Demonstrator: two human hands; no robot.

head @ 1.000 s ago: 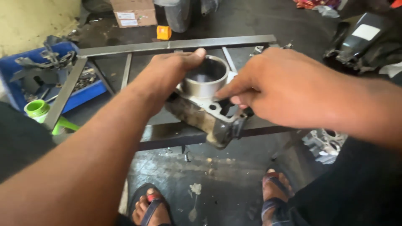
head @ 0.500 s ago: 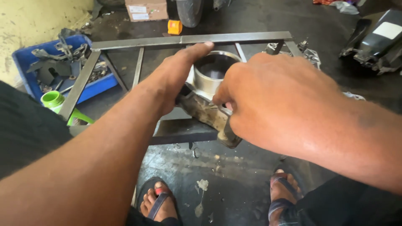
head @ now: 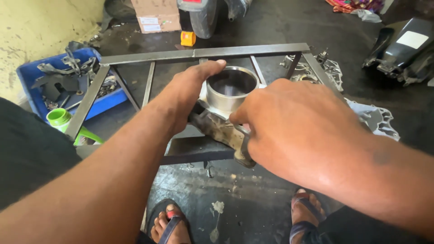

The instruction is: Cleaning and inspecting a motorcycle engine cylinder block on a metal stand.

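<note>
My left hand point(head: 190, 97) is clamped on the engine cylinder point(head: 226, 106), thumb along its rim; my right hand point(head: 294, 122) pinches its grimy base. It sits on the steel frame point(head: 203, 53). Looks heavy, rigid, oily: I'd hold the body, not the polished bore.

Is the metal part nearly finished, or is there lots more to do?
Done: the metal cylinder already sits on the steel frame. In hand: the left hand and right hand both grip it. Left: its grimy underside looks uncleaned, and loose parts fill the blue tray.
</note>
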